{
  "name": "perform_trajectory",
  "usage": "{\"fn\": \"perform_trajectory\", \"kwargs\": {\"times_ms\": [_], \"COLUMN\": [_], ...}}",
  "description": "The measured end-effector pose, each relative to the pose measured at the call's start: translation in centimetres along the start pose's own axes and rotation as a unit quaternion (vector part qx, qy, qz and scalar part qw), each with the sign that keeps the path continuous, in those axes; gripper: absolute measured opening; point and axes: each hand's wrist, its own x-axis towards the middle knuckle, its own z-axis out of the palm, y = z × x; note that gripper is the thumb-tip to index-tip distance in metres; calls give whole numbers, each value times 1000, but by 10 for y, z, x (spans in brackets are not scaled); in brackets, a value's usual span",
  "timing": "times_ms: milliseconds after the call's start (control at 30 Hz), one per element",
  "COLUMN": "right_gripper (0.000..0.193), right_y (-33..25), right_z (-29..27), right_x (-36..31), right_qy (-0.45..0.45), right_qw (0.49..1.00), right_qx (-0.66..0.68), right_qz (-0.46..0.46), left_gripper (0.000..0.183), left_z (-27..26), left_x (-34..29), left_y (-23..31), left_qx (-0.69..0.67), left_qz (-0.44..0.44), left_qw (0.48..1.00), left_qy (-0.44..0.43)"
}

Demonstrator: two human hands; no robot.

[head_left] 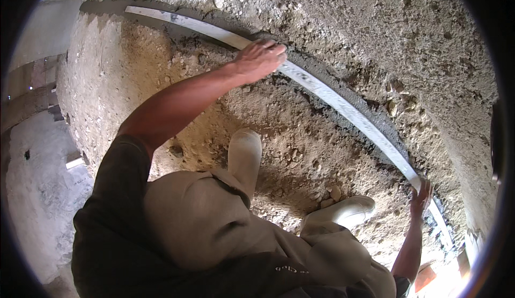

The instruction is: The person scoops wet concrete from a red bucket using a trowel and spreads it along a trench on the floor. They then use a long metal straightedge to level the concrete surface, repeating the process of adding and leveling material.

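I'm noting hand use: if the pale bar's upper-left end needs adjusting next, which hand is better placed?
Probably the left hand: it holds the long pale bar nearer that end. The right hand grips it near the opposite, lower-right end.

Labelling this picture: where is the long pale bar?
In the head view, the bar runs from upper left to lower right along the grey strip, held by the left hand and right hand.

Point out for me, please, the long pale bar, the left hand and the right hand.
Long pale bar (346, 109): head view, on the middle stretch of its face.
Left hand (261, 60): head view, on the back of it.
Right hand (421, 197): head view, on the back of it.
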Motion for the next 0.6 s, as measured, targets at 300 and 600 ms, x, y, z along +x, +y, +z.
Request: {"fn": "perform_trajectory", "kwargs": {"times_ms": [300, 600], "right_gripper": [44, 47], "right_y": [-20, 50], "right_z": [5, 45], "right_x": [2, -24], "right_qy": [-9, 43], "right_qw": [995, 996], "right_qx": [-35, -64], "right_qz": [-88, -45], "left_gripper": [39, 29], "left_z": [-11, -13], "left_x": [-33, 10], "left_y": [-20, 2], "left_qx": [31, 105], "left_qz": [-6, 32], "left_qw": [999, 994], "left_qy": [-29, -20]}}
